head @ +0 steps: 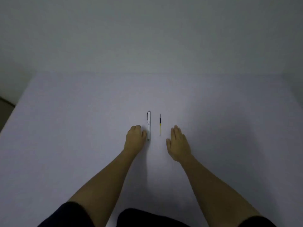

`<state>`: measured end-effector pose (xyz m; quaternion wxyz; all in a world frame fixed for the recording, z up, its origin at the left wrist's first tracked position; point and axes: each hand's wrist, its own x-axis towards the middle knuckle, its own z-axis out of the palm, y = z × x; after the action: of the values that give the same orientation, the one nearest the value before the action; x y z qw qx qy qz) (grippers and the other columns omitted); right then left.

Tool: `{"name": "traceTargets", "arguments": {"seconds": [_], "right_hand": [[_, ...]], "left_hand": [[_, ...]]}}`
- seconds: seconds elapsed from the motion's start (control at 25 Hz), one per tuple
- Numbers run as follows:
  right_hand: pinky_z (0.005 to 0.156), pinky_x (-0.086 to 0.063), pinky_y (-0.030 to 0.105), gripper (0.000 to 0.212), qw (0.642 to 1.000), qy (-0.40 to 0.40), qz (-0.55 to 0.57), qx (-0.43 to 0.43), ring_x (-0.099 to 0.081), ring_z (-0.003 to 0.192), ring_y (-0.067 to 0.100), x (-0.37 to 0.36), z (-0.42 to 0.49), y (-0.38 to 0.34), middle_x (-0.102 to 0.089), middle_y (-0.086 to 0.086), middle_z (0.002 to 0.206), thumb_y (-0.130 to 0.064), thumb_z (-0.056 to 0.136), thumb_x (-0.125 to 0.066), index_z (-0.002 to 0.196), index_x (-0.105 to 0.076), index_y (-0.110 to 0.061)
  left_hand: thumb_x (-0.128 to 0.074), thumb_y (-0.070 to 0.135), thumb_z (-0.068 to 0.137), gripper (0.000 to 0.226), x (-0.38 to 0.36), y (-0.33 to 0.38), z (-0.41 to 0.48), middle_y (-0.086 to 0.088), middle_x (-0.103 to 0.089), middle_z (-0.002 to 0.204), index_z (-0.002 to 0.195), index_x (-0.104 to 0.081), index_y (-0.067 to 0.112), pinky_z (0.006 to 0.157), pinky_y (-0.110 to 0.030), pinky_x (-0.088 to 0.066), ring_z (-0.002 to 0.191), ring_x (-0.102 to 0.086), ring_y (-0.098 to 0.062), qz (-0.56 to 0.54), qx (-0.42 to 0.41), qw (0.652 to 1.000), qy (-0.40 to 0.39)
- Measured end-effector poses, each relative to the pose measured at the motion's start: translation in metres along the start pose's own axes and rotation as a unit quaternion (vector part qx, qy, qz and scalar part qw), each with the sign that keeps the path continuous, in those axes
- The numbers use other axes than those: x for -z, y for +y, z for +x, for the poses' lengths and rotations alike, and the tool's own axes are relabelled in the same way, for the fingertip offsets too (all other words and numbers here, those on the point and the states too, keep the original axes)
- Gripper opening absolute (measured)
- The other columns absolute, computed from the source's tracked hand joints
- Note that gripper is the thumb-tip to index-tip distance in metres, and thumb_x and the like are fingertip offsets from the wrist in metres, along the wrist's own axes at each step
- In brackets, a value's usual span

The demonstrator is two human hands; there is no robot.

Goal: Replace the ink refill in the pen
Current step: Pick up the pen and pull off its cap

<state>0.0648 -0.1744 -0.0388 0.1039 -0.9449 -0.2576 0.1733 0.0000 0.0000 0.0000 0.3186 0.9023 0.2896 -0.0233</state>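
A white pen with a dark clip lies on the table, pointing away from me. To its right, parallel to it, lies a thin ink refill, dark at the far end, yellow in the middle, clear near me. My left hand rests on the table with fingers curled, its thumb touching the near end of the pen. My right hand lies flat with fingers together, just right of the refill's near end and apart from it.
The pale table spreads wide; its far edge meets a grey wall. The table's left edge runs diagonally at the far left, with dark floor beyond. My dark sleeves and clothing show at the bottom.
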Motion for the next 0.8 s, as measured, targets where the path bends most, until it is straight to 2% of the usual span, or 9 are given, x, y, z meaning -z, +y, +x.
{"name": "traceTargets", "arguments": {"seconds": [0.2, 0.44, 0.64, 0.8], "right_hand": [[0.119, -0.006, 0.037, 0.06, 0.999, 0.031, 0.016, -0.007, -0.004, 0.147, 0.024, -0.025, 0.002, 0.004, -0.004, 0.012, 0.159, -0.031, 0.098, -0.031, 0.147, -0.008, -0.005], [0.116, -0.008, 0.038, 0.058, 0.996, 0.083, 0.02, -0.001, -0.015, 0.145, 0.028, -0.032, 0.003, 0.005, -0.017, 0.014, 0.156, -0.028, 0.095, -0.036, 0.146, -0.019, -0.004], [0.116, -0.014, 0.042, 0.058, 0.994, 0.105, 0.034, 0.021, -0.02, 0.144, 0.03, -0.016, 0.001, -0.004, -0.023, 0.016, 0.154, -0.026, 0.094, -0.04, 0.144, -0.023, -0.001], [0.119, -0.01, 0.038, 0.055, 0.994, 0.093, 0.048, 0.036, -0.013, 0.146, 0.024, -0.003, -0.014, -0.003, -0.015, 0.012, 0.158, -0.027, 0.098, -0.035, 0.146, -0.019, -0.005]], "left_hand": [[-0.047, 0.023, 0.094, 0.03, -0.017, 0.015, 0.026, -0.026, -0.059, 0.097, 0.1, -0.052, -0.006, 0.069, -0.04, -0.045, 0.084, -0.057, -0.037, 0.005, 0.018, 1.0, 0.011], [-0.047, 0.018, 0.094, 0.025, -0.029, 0.032, 0.046, -0.025, -0.06, 0.098, 0.101, -0.053, -0.005, 0.073, -0.042, -0.048, 0.086, -0.059, -0.037, 0.032, 0.046, 0.998, 0.03], [-0.046, 0.012, 0.093, 0.018, -0.014, 0.039, 0.042, -0.025, -0.061, 0.094, 0.095, -0.054, -0.004, 0.062, -0.036, -0.039, 0.079, -0.057, -0.035, -0.019, 0.073, 0.995, 0.067], [-0.053, 0.014, 0.089, 0.014, 0.009, 0.035, 0.013, -0.016, -0.058, 0.081, 0.086, -0.054, 0.001, 0.057, -0.034, -0.04, 0.066, -0.049, -0.024, -0.072, 0.001, 0.992, 0.101]]}}
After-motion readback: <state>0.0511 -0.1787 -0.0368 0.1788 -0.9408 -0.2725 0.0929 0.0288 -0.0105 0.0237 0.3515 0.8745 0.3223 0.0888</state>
